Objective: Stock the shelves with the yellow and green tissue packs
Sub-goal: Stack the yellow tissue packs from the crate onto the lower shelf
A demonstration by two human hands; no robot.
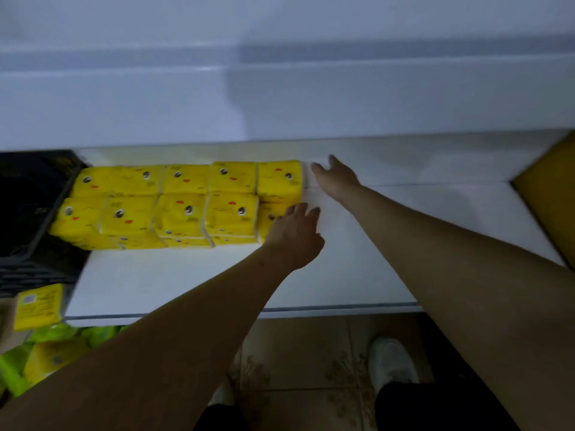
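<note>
Shelf: white shelf board (pixel 193 281) crossing my view from the head camera; it is my landmark for everything below.
Yellow tissue packs: block of yellow tissue packs (pixel 186 203) with cartoon faces, standing on the shelf's left part in two rows, with more packs showing beneath the front row.
Left hand: my left hand (pixel 294 236) reaches over the shelf to the right end of the block's front row, fingers spread and loose, lying against the end pack; I see it pressing, not clasping.
Right hand: my right hand (pixel 337 175) lies further back over the shelf, just right of the block's back row, palm unfolded, fingers extended, holding nothing; I cannot tell whether it touches the end pack.
Loose yellow pack: one yellow pack (pixel 39 306) sits below the shelf's left front corner, label side up.
Green packs: bright green tissue packs (pixel 77 334) piled with another yellow one under the shelf's front edge at left.
Black crate: dark crate (pixel 28 194) against the shelf's left end, touching the block.
Yellow box: yellow-brown box edge (pixel 550 194) at the shelf's right end.
Floor: patterned tiles (pixel 305 368) before the shelf, a white shoe (pixel 392 362) on them.
</note>
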